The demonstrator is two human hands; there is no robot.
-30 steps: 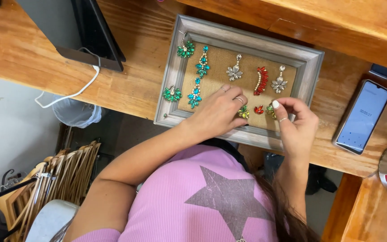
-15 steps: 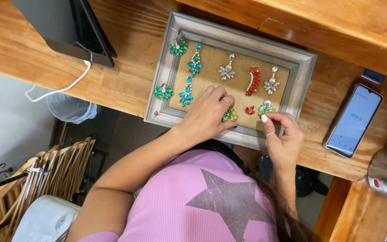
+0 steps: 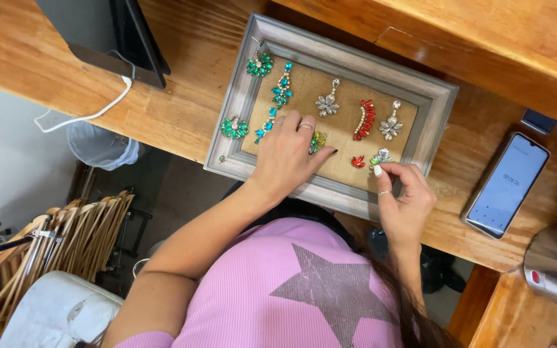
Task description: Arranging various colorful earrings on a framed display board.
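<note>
The small silver and green earring (image 3: 379, 157) I'm working sits pinched at my right hand's (image 3: 402, 200) fingertips, just inside the grey frame's (image 3: 338, 190) near rim, beside a little red piece (image 3: 358, 161). I think it could slip from so light a pinch, or snag the burlap backing (image 3: 343, 138). My left hand (image 3: 289, 154) lies flat and released on the burlap, fingers over a yellow-green earring (image 3: 318, 140), which a nudge might dislodge.

A lit pale-blue phone screen (image 3: 506, 185) lies right of the frame (image 3: 438, 122).
</note>
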